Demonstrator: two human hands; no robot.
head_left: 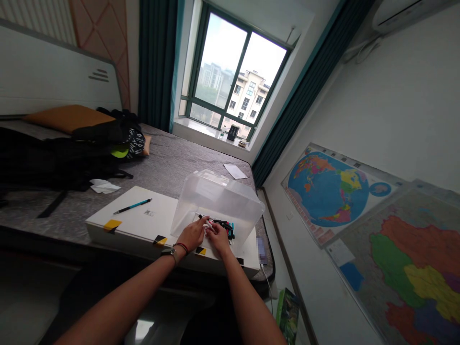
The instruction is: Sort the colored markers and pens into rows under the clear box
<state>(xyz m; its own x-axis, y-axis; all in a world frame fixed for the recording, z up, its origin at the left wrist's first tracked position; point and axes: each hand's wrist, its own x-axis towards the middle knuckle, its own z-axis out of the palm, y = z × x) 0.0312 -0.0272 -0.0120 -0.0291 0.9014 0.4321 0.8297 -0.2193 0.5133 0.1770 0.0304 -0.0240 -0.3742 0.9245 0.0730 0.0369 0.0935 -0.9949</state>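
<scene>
My left hand (193,235) is closed, its fingertips pinching a slim pen (201,217) with a dark end. Right beside it, my right hand (217,238) is also closed, with its fingers on the same pen. Both hands are at the near side of a clear plastic box (219,194). Several black, red and teal pens (227,226) lie in a pile just beyond my right hand. Fingers cover part of the held pen. To the left, a blue and black pen (132,206) rests alone on the white board box (143,218).
The white box sits on a grey mattress (168,153). A crumpled tissue (104,186), dark clothing or bags (46,153) and an orange pillow (72,117) lie at left. A white paper (235,171) lies behind the clear box. A cable (268,282) hangs at right, beside the wall.
</scene>
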